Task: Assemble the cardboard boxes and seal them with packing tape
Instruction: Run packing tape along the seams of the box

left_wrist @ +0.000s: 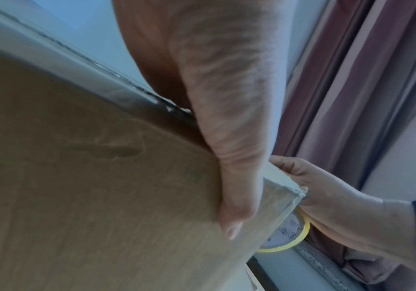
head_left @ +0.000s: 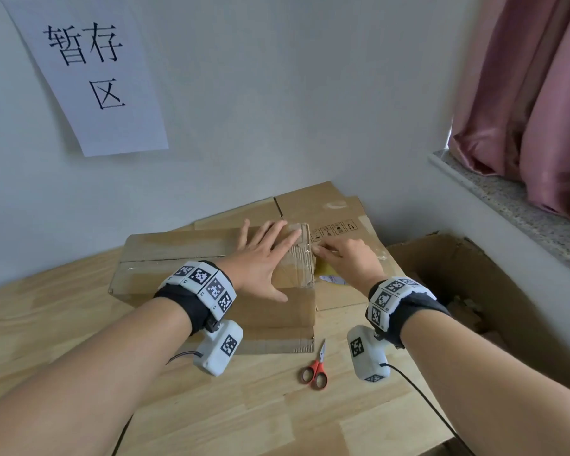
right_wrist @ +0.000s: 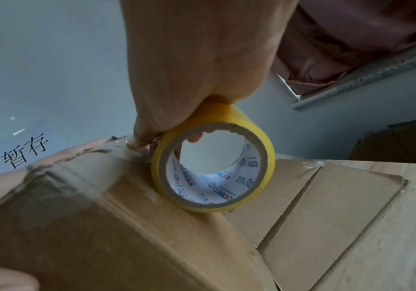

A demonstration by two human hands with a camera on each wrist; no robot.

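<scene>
From the head view, my left hand (head_left: 264,258) lies spread flat on the cardboard box (head_left: 191,258) on the wooden table (head_left: 46,324), pressing near its right end. My right hand (head_left: 346,258) sits at that end; red scissors (head_left: 315,370) lie nearer me. At the left wrist, my thumb (left_wrist: 236,196) presses the box's side. At the right wrist, my fingers curl around the yellow tape roll (right_wrist: 216,167), held against the box's taped corner.

Closed brown cardboard box (head_left: 178,258) and yellow packing tape roll (right_wrist: 214,167) on a wooden table.
The box lies flat, clear tape along its top seam; the roll stands on edge, touching the box's right end.
</scene>
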